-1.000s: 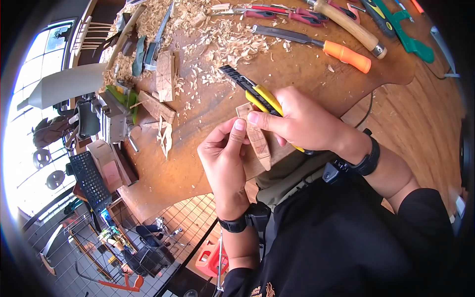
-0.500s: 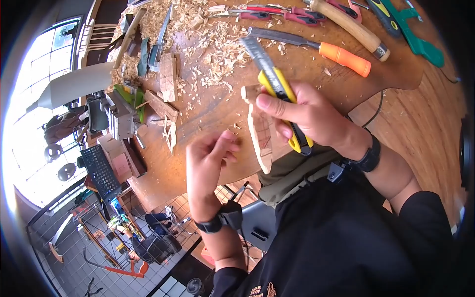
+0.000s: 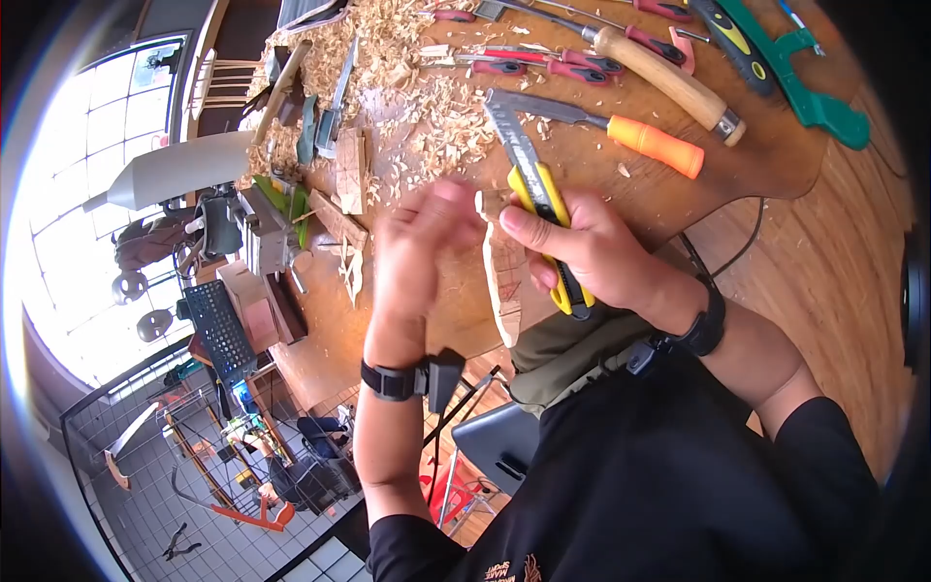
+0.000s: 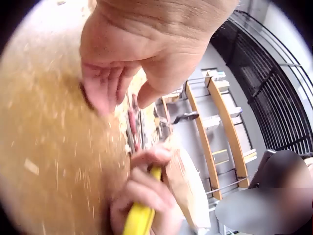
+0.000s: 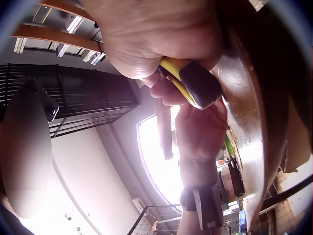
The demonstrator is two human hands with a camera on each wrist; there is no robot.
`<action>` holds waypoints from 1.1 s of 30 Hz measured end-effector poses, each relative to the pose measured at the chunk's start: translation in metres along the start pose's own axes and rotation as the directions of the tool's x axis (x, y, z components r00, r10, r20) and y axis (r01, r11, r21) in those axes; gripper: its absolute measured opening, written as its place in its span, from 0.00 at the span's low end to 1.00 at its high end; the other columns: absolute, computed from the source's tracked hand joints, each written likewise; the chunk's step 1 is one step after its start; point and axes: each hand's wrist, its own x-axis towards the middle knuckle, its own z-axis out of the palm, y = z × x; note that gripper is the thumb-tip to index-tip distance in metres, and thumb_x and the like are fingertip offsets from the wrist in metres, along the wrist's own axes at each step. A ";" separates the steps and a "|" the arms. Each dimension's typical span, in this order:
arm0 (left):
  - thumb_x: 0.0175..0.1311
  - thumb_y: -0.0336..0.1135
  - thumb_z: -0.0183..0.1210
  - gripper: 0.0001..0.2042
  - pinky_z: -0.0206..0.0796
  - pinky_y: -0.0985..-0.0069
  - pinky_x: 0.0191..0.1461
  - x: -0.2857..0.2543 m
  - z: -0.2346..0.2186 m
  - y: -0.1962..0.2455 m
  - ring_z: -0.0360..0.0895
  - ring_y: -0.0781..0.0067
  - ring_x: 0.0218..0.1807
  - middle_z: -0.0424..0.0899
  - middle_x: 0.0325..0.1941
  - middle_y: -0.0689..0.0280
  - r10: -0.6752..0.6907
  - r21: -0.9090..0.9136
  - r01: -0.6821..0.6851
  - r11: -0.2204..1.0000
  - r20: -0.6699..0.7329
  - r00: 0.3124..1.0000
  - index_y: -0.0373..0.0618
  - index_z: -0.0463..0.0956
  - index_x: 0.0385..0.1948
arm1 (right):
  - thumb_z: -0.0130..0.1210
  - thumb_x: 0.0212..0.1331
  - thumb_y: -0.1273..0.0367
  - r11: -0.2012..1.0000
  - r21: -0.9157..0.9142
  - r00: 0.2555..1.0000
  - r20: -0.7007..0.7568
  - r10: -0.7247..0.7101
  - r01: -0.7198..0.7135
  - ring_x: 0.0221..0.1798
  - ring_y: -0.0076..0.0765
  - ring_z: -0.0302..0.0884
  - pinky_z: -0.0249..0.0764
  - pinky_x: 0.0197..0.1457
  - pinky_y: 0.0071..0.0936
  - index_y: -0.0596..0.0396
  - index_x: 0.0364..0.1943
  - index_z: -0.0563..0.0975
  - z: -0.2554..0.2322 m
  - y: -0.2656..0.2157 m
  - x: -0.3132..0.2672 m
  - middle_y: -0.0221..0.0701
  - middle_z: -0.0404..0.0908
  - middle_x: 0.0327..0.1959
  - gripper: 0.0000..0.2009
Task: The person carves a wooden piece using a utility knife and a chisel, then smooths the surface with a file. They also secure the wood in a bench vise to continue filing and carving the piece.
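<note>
My right hand [image 3: 611, 252] grips a yellow utility knife [image 3: 543, 199] with its long blade out, and also holds a carved wood piece [image 3: 504, 281], which hangs down below the thumb. Both are in the left wrist view too, the knife [image 4: 139, 220] low down and the wood piece [image 4: 183, 181] beside it. My left hand [image 3: 412, 247], blurred, is just left of the wood piece, over the table. Its fingers [image 4: 102, 88] hang loosely extended with nothing visible in them. In the right wrist view the knife's dark end [image 5: 200, 85] partly hides the fingers.
Wood shavings [image 3: 436, 116] cover the far part of the brown table [image 3: 427, 335]. An orange-handled tool [image 3: 655, 145], a wooden-handled tool [image 3: 669, 73] and several red-handled tools lie beyond my right hand. Wood offcuts [image 3: 349, 170] and a vise [image 3: 267, 228] are at the left.
My left hand let go of the wood piece, dropped away leftward, then rose beside its upper end. My right hand has kept the knife and wood piece, now turned to show a pale edge.
</note>
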 end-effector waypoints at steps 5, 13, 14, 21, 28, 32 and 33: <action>0.75 0.42 0.55 0.16 0.72 0.77 0.46 -0.007 0.006 0.012 0.81 0.77 0.45 0.86 0.45 0.65 0.038 0.032 -0.032 0.999 -0.206 0.978 0.39 0.81 0.50 | 0.57 0.72 0.62 0.997 -0.058 0.998 -0.031 0.046 -0.048 0.24 0.17 0.73 0.70 0.27 0.20 0.57 0.41 0.75 0.000 0.001 -0.002 0.22 0.74 0.27 0.12; 0.82 0.49 0.38 0.23 0.58 0.84 0.24 -0.074 0.045 -0.005 0.70 0.82 0.23 0.78 0.27 0.69 -0.147 -0.235 0.142 0.962 -0.004 0.989 0.40 0.77 0.40 | 0.57 0.71 0.67 0.987 -0.156 0.998 -0.049 0.034 -0.042 0.32 0.23 0.83 0.81 0.37 0.23 0.61 0.44 0.75 0.008 0.005 -0.003 0.27 0.80 0.31 0.10; 0.82 0.49 0.38 0.23 0.54 0.83 0.24 -0.078 0.045 -0.013 0.66 0.84 0.21 0.74 0.25 0.72 -0.087 -0.206 0.078 0.976 -0.033 0.996 0.40 0.77 0.40 | 0.58 0.71 0.68 0.979 -0.200 0.999 -0.022 0.042 -0.046 0.34 0.22 0.83 0.81 0.39 0.23 0.62 0.46 0.75 0.006 0.006 -0.001 0.28 0.81 0.32 0.10; 0.78 0.38 0.48 0.15 0.65 0.73 0.31 -0.078 0.049 -0.052 0.75 0.66 0.27 0.78 0.27 0.61 0.516 0.395 -0.402 0.826 -0.247 0.820 0.34 0.78 0.46 | 0.60 0.69 0.69 0.899 -0.437 0.998 -0.040 -0.046 0.024 0.45 0.23 0.82 0.80 0.44 0.21 0.64 0.54 0.76 0.020 0.015 0.006 0.38 0.85 0.46 0.15; 0.73 0.33 0.54 0.11 0.72 0.65 0.35 -0.071 0.034 -0.072 0.82 0.51 0.30 0.82 0.32 0.51 0.578 0.333 -0.492 0.804 -0.246 0.778 0.37 0.80 0.47 | 0.58 0.68 0.71 0.868 -0.494 0.999 0.012 -0.051 0.050 0.45 0.26 0.85 0.80 0.42 0.19 0.65 0.60 0.73 0.023 0.018 0.006 0.43 0.85 0.50 0.19; 0.73 0.34 0.55 0.11 0.72 0.66 0.35 -0.075 0.033 -0.068 0.82 0.53 0.30 0.84 0.33 0.52 0.532 0.265 -0.468 0.843 -0.288 0.796 0.38 0.81 0.46 | 0.55 0.68 0.73 0.861 -0.506 0.999 0.030 -0.043 0.052 0.41 0.28 0.86 0.82 0.40 0.23 0.63 0.60 0.73 0.026 0.015 0.002 0.38 0.85 0.51 0.17; 0.72 0.35 0.55 0.10 0.72 0.66 0.35 -0.076 0.034 -0.069 0.82 0.53 0.30 0.84 0.33 0.52 0.565 0.280 -0.496 0.822 -0.299 0.769 0.39 0.81 0.45 | 0.54 0.67 0.73 0.863 -0.502 0.998 0.019 -0.062 0.063 0.42 0.29 0.87 0.82 0.39 0.23 0.62 0.60 0.73 0.025 0.017 0.003 0.39 0.85 0.51 0.18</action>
